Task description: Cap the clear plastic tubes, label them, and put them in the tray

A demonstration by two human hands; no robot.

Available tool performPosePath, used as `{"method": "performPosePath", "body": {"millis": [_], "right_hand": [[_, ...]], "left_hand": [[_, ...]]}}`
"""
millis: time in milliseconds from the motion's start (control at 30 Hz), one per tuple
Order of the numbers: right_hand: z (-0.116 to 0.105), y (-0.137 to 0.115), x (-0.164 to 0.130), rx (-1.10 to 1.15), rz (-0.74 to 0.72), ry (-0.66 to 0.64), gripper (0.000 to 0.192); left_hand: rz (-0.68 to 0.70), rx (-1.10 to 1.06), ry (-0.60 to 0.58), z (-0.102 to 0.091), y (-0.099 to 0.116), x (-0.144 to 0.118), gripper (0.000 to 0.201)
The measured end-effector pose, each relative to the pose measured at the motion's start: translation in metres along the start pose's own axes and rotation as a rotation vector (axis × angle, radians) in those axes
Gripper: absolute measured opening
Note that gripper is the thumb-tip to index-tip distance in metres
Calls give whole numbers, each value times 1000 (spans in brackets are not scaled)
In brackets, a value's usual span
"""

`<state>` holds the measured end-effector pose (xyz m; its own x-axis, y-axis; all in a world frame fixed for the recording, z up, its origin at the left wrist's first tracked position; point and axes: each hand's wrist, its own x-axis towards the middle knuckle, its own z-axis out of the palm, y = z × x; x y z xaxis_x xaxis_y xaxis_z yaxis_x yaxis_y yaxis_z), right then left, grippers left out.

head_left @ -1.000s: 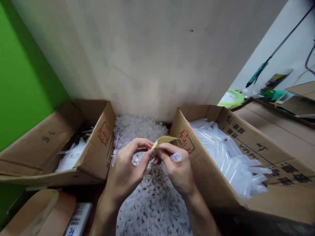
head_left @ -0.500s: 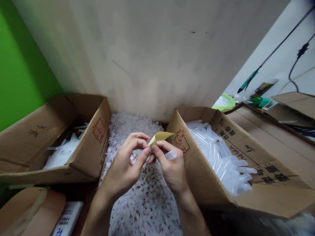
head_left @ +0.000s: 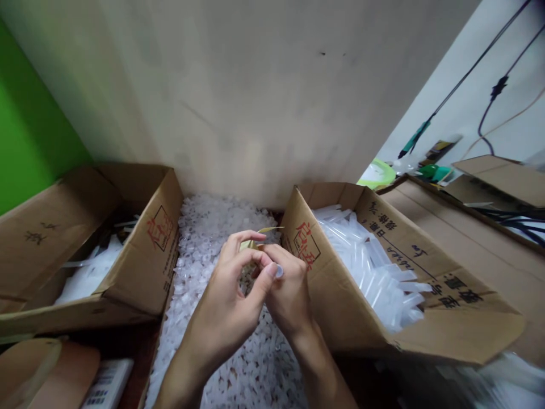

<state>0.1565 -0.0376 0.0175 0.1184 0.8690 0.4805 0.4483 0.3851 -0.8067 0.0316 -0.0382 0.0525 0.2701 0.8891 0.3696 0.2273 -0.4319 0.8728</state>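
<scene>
Yellow strip (head_left: 271,229) lies between the two hands, mostly hidden, showing a thin edge and a patch beyond the left hand's (head_left: 232,298) knuckles. Those fingers curl with the thumb tip at a translucent tube (head_left: 279,271); whether they grip anything, I cannot tell. The right hand (head_left: 290,284) is closed round the tube, only its end visible. The right carton (head_left: 336,289) holds heaped clear tubes (head_left: 374,272); the left carton (head_left: 142,278), partly shadowed, holds white pieces (head_left: 91,275).

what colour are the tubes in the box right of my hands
The tubes look translucent white; head view.
</scene>
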Motion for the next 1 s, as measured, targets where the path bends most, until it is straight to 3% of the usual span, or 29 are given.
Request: {"method": "performPosePath", "body": {"millis": [433,767,833,933,1000], "right_hand": [[-4,3,1,-24,-40,-7,14],[-4,4,2,-8,-64,23,22],[-4,3,2,18,-36,29,22],[-6,-1,3,97,22,15,18],[-8,-5,4,165,60,-16,17]], "left_hand": [[58,112,13,1,-1,0,10],[34,124,78,9,-1,-2,0],[43,101,44,5,-8,-1,24],[100,76,-73,-10,-24,1,80],[102,56,-165,-22,-34,2,90]]}}
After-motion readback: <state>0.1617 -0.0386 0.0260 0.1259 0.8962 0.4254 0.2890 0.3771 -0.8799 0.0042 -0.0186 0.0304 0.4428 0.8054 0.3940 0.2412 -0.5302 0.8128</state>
